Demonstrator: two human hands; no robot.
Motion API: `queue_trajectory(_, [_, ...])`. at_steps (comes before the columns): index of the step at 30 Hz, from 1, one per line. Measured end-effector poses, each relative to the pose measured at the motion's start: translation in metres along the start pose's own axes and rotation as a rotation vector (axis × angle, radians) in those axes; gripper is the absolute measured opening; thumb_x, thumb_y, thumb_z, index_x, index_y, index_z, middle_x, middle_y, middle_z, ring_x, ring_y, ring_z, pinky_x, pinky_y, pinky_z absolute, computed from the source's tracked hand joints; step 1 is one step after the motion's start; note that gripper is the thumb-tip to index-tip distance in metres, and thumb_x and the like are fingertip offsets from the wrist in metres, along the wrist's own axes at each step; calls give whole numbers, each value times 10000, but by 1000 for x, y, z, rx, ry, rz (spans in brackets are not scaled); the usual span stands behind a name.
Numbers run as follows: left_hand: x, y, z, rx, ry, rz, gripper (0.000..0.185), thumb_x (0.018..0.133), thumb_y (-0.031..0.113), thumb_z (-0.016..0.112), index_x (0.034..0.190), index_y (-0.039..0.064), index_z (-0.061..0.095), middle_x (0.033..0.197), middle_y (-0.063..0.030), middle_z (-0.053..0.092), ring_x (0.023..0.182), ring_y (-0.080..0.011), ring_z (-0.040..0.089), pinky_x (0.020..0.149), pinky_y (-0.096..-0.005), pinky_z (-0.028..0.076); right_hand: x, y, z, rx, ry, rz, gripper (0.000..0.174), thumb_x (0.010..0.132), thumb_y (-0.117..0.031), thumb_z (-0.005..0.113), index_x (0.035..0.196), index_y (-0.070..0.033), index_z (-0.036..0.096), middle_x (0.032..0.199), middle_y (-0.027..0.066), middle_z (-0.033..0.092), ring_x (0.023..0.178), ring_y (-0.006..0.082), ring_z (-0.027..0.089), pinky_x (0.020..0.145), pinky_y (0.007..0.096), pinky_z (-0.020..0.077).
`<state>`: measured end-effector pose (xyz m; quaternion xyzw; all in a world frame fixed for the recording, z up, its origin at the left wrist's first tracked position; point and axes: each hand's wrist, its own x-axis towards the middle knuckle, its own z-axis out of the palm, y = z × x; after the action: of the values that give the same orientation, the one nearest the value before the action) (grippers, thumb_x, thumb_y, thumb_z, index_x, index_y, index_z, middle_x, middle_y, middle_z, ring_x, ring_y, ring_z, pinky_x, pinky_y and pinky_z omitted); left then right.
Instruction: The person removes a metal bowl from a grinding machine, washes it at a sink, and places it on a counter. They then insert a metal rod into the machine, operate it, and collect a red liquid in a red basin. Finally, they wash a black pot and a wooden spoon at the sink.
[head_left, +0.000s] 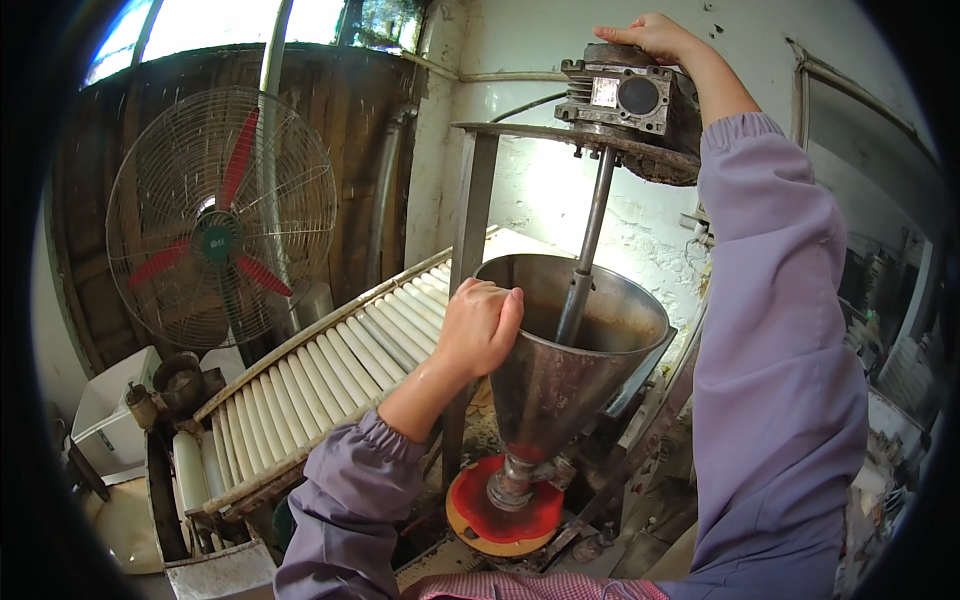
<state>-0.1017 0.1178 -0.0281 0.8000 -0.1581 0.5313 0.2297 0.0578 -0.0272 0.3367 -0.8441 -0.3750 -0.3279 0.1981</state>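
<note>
My left hand (480, 330) is closed at the left rim of a conical metal hopper (551, 382); its fingertips are hidden. High at the upper right, my right hand (660, 37) grips the top of a gearbox (581, 111), thumb pointing left and the other fingers partly hidden. The gearbox sits on a metal bracket plate (517, 130). From it a steel shaft (598, 202) runs down at a slant into the hopper, where its lower end is out of sight. Below the hopper's narrow outlet lies a red scalloped disc (538, 517) over a yellowish round one (461, 517).
Left of the hopper slopes a roller conveyor (322, 375) with pale rollers. A large caged fan (217, 232) with red blades stands behind it. A metal post (472, 195) supports the bracket. White boxes (112, 420) are at the far left, and clutter (885, 450) lines the right.
</note>
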Motion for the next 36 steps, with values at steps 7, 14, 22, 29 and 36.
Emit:
queue_trajectory(7, [-1,-1,-1,16,-9,-1,381,898,175,410,554,19,459,560,-153,482,627,-351,496,678,-415,371,-2,17,-2,434,5,-215,586,718,-511,694,1024,-17,612,752,58,591,729,126,568,623,282,428])
queue_trajectory(14, [-1,0,-1,22,-11,-14,385,899,181,408,552,22,458,558,-148,484,624,-348,494,672,-415,367,-12,-9,-5,98,68,-65,569,732,-423,708,1101,-6,593,1035,92,618,910,165,583,750,297,455])
queue_trajectory(22, [-1,-1,-1,18,-1,3,382,897,178,413,552,20,459,558,-150,486,620,-348,496,676,-411,371,-12,2,-5,224,-81,-157,520,739,-438,690,1095,-62,637,1002,89,637,879,169,601,768,278,460])
queue_trajectory(29, [0,0,2,10,0,-5,378,894,177,419,553,21,464,562,-150,493,623,-351,502,673,-415,375,-6,14,-8,443,-74,-47,502,718,-447,724,1006,-48,623,814,61,624,675,113,570,609,241,449])
queue_trajectory(36, [-1,2,-2,16,21,3,379,895,174,420,552,19,464,565,-152,495,622,-352,503,679,-411,378,-1,5,-1,200,-43,-116,386,780,-369,664,993,-48,637,715,43,593,635,114,554,579,248,430])
